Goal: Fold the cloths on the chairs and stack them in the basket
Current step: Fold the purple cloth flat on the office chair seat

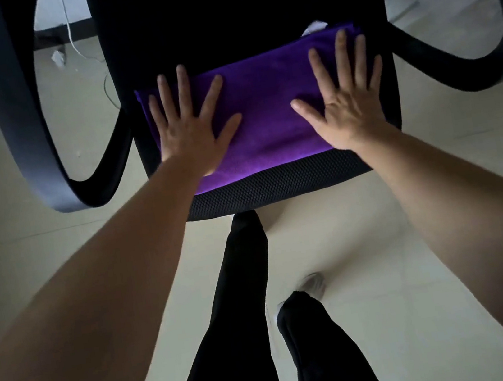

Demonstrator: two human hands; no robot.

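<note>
Cloth: purple soft-pile rectangular cloth, folded into a broad band. It lies flat under both my palms and spans the gap between them.
Left hand: left hand is palm down with fingers straight and fanned, pressing one end. The cloth's edge shows just past the little finger.
Right hand: right hand is spread the same way on the other end. A small white tag pokes out beyond its fingertips.
Support: black mesh-covered chair seat, with its front lip just on my side of both wrists.
Basket: not in view.
Step in hand: I judge this to be smoothing and setting the fold.
Method: I would sweep both palms outward from the middle with even weight, line up the edge past the fingertips (it looks slightly skewed), then bring one end over the other.
Risk: the pile may drag on the mesh and bunch, so press rather than rub.
</note>
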